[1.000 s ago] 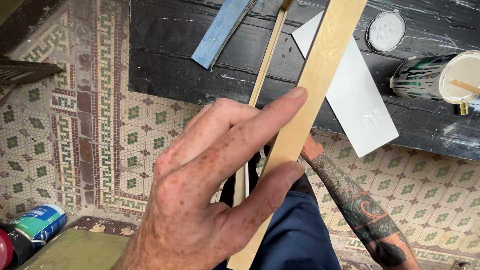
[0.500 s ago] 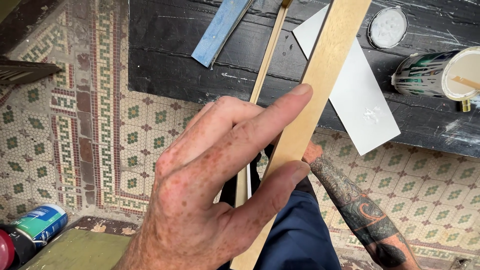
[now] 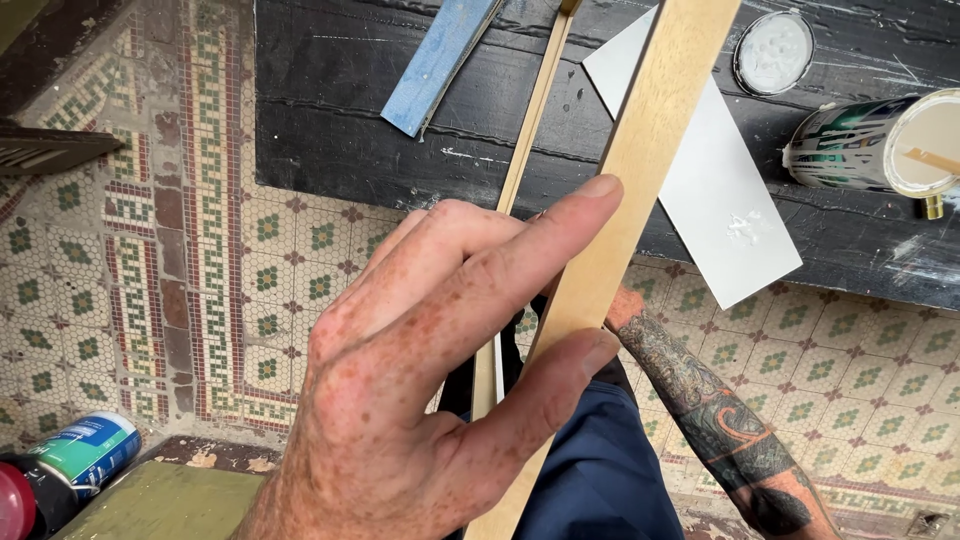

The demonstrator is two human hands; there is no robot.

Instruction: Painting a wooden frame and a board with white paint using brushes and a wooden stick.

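your left hand (image 3: 440, 400) is clamped on a long pale flat wooden strip (image 3: 640, 160), thumb and forefinger pinching its edges, and the strip slants up over the black wooden table (image 3: 330, 90). your tattooed right hand (image 3: 625, 310) is mostly hidden behind it; i cannot tell its grip. a thinner wooden strip (image 3: 530, 120) runs beside, near a white card (image 3: 720, 200).

Pale wooden strip (image 3: 640, 190), long, flat and smooth, tilted steeply from lower left to upper right, pinched between thumb and fingers above the dark bench; a thinner wooden strip (image 3: 530, 120) just behind it.
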